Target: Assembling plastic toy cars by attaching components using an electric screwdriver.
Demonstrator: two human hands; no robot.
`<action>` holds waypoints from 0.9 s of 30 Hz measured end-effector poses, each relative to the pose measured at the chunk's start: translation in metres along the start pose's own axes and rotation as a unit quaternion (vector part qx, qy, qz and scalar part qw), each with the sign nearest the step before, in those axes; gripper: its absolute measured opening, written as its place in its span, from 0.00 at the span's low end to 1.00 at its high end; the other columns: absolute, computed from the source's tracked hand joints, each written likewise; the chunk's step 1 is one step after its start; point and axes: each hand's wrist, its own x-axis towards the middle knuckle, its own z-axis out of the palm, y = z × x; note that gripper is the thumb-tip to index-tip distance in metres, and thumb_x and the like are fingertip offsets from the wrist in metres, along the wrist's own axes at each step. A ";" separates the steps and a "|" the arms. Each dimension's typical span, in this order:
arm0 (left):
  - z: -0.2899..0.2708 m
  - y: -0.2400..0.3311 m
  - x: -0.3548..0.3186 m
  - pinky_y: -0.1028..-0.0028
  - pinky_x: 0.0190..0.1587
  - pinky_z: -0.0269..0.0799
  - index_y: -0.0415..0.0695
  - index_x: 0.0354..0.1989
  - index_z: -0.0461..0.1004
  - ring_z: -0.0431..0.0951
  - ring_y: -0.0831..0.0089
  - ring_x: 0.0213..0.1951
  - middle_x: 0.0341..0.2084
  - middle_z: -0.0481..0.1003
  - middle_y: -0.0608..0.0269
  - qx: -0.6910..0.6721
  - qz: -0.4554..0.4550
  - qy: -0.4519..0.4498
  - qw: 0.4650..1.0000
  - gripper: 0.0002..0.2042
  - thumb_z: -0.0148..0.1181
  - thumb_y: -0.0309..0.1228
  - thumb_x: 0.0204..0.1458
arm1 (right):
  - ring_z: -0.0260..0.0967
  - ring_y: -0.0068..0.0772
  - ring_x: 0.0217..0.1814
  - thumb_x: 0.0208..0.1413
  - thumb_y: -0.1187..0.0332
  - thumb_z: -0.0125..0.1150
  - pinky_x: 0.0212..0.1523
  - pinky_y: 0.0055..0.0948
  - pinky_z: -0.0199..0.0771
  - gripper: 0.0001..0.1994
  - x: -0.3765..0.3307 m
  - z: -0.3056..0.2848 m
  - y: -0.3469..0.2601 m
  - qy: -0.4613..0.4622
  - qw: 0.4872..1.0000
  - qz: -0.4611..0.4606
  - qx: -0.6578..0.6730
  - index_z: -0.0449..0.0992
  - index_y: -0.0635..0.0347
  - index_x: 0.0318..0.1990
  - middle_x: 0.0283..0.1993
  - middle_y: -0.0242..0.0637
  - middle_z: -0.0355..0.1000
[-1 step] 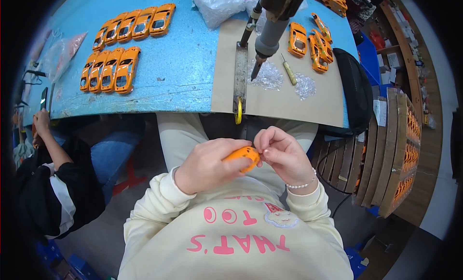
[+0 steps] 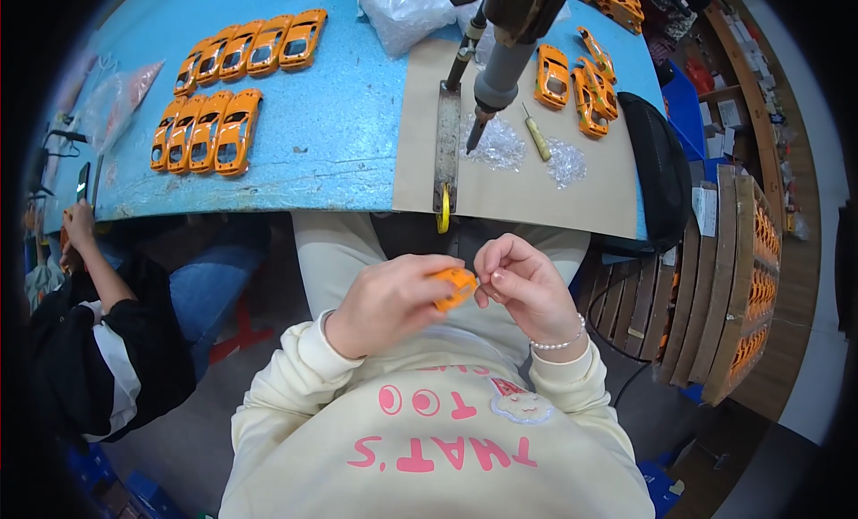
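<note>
Above my lap, my left hand is wrapped round an orange toy car body shell, with part of the shell covered by the fingers. Close against the shell's right end, my right hand has its thumb and forefinger pinched together. Whatever is between those fingertips is too small to make out. On the brown sheet ahead lie a tool with a yellowish handle and two heaps of small clear pieces. Further orange car shells are beside them.
Two rows of orange shells stand on the blue table. A dark upright machine with a pointed tip rises over the brown sheet. A black case sits at the right edge. Another person's arm is at left. Stacked trays stand right.
The shell has turned slightly in my left hand, and the thumb has shifted back along it. My right hand stays pinched beside its end.
</note>
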 end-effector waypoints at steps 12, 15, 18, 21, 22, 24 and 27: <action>0.009 -0.018 0.041 0.61 0.55 0.72 0.49 0.62 0.50 0.73 0.55 0.54 0.55 0.67 0.38 -0.663 -0.340 0.204 0.635 0.19 0.36 0.43 0.68 | 0.73 0.26 0.39 0.65 0.53 0.52 0.41 0.27 0.78 0.20 0.008 0.019 0.048 0.029 0.996 0.049 0.070 0.73 0.64 0.39 0.40 0.36 0.71; 0.007 -0.019 0.053 0.59 0.57 0.70 0.47 0.63 0.46 0.71 0.52 0.57 0.57 0.65 0.36 -0.729 -0.270 0.171 0.605 0.22 0.41 0.42 0.67 | 0.73 0.28 0.38 0.65 0.53 0.51 0.37 0.26 0.80 0.20 0.011 0.021 0.034 0.035 0.989 -0.002 0.144 0.73 0.65 0.36 0.42 0.37 0.71; 0.008 -0.016 0.064 0.57 0.61 0.66 0.48 0.67 0.42 0.69 0.49 0.59 0.60 0.62 0.35 -0.697 -0.172 0.150 0.679 0.29 0.48 0.42 0.64 | 0.73 0.28 0.36 0.63 0.46 0.51 0.32 0.25 0.81 0.25 0.010 0.027 0.013 0.033 0.981 -0.054 0.181 0.73 0.65 0.32 0.40 0.39 0.70; 0.009 -0.017 0.068 0.55 0.63 0.63 0.49 0.67 0.41 0.67 0.48 0.61 0.61 0.60 0.35 -0.694 -0.160 0.137 0.689 0.33 0.53 0.43 0.62 | 0.73 0.28 0.34 0.61 0.43 0.51 0.30 0.24 0.81 0.27 0.003 0.030 0.002 0.036 0.978 -0.055 0.200 0.73 0.65 0.31 0.39 0.39 0.70; 0.009 -0.017 0.069 0.55 0.64 0.61 0.49 0.67 0.40 0.66 0.47 0.62 0.62 0.59 0.35 -0.691 -0.153 0.131 0.694 0.35 0.55 0.43 0.60 | 0.73 0.28 0.33 0.60 0.41 0.51 0.29 0.24 0.81 0.28 0.001 0.030 0.000 0.038 0.975 -0.057 0.210 0.72 0.64 0.31 0.39 0.40 0.69; 0.009 -0.016 0.072 0.54 0.64 0.61 0.49 0.67 0.40 0.66 0.47 0.62 0.62 0.59 0.34 -0.695 -0.149 0.130 0.692 0.35 0.55 0.43 0.60 | 0.73 0.28 0.32 0.60 0.41 0.51 0.28 0.24 0.81 0.29 0.000 0.030 -0.001 0.039 0.974 -0.056 0.215 0.72 0.64 0.31 0.39 0.40 0.69; 0.011 -0.015 0.074 0.54 0.63 0.61 0.49 0.68 0.39 0.66 0.46 0.62 0.62 0.59 0.34 -0.704 -0.142 0.124 0.685 0.36 0.56 0.42 0.60 | 0.73 0.28 0.30 0.60 0.40 0.51 0.28 0.24 0.81 0.29 -0.002 0.030 -0.001 0.044 0.971 -0.058 0.228 0.72 0.64 0.30 0.38 0.40 0.69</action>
